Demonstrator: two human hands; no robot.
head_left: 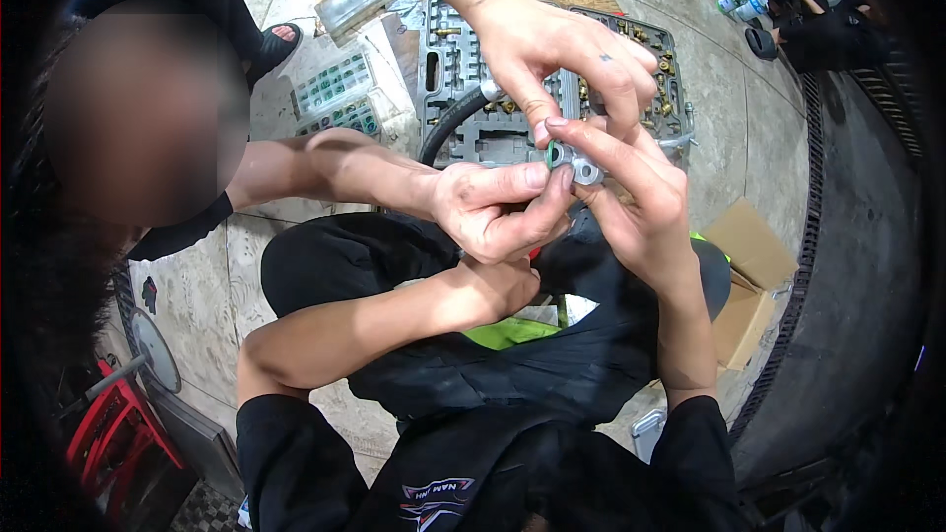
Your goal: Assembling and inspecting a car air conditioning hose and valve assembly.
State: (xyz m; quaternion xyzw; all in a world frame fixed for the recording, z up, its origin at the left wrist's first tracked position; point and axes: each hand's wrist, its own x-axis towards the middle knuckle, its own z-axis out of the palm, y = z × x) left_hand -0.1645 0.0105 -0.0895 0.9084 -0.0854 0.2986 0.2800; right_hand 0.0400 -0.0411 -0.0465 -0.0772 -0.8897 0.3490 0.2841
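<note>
Nearest, the person's left hand [501, 286] lies low over the lap, mostly covered by another hand; whether its fingers are apart or together cannot be told. The right hand [631, 192] is raised just beyond it, thumb and fingers pinched on a small metal fitting [588, 173] with a green ring [553, 154] at its left end. A co-worker's hand from the left [488, 212] touches the fitting with thumb and forefinger. A second co-worker's hand from above [557, 49] reaches down to the ring, fingertips closed together. Behind, on the tiled floor, lies an open grey tool case [443, 69] of brass fittings, a black hose [445, 126] across it. A clear compartment box [335, 89] lies to its left.
</note>
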